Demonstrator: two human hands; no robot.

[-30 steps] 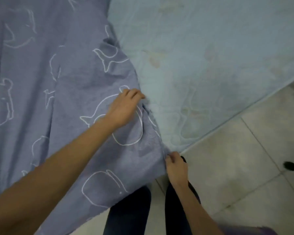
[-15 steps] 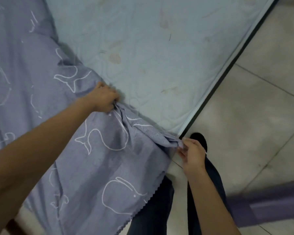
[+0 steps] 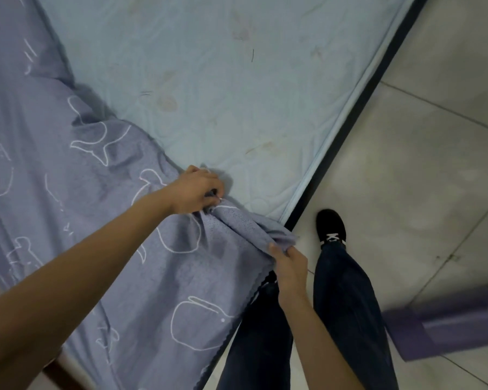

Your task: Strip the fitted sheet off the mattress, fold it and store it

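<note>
Here the grey-purple fitted sheet with white whale outlines (image 3: 76, 198) lies peeled back across the left of the pale blue quilted mattress (image 3: 237, 80). The left hand (image 3: 197, 190) clutches its bunched edge on the mattress, and the right hand (image 3: 289, 266) pinches the same bunch just past the bed's edge, above the pale tiled floor (image 3: 406, 178)

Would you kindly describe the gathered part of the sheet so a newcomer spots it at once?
Start at the pale blue mattress; a lavender sheet with white whale outlines covers its left side. Near the mattress's edge, a rolled ridge runs between the left hand and right hand, both gripping it, the only thickly bunched stretch.
</note>
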